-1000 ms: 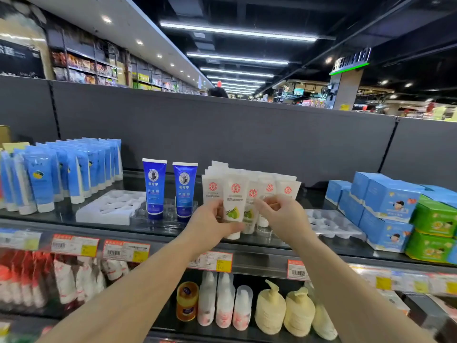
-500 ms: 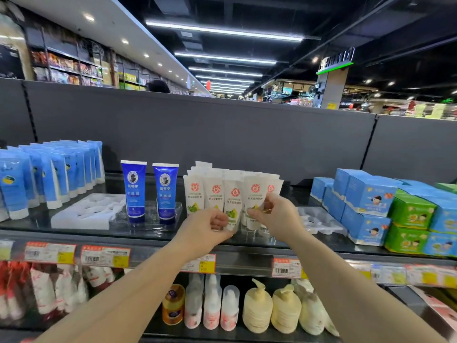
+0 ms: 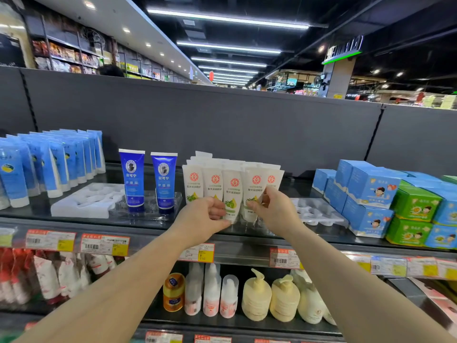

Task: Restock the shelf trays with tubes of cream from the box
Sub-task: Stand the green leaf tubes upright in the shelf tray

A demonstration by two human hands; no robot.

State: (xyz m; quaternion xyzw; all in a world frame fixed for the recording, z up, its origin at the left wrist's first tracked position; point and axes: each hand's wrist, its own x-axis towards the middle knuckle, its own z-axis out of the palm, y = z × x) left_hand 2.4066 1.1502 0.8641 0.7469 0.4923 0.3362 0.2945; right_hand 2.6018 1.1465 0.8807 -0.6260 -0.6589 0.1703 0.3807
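Upright cream-white plastic tubes [image 3: 233, 191] bore a red round emblem and green fruit print. Two tall dark-blue tubes [image 3: 132, 180] carried white caps and white lettering. Square cardboard boxes [image 3: 371, 186] were light blue; neighbouring boxes [image 3: 415, 206] green. Shelf price labels [image 3: 105, 245] showed red and yellow.

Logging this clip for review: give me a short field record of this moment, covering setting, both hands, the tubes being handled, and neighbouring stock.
setting: shop shelf, top tier
left hand: fingers curled at the base of a white cream tube
right hand: pinches the next white tube in the front row
white tubes: standing upright, caps down, several rows deep
left of them: two dark blue tubes in a clear tray, beside an empty white tray
right of them: another empty tray, blue boxes
supply box: not in view
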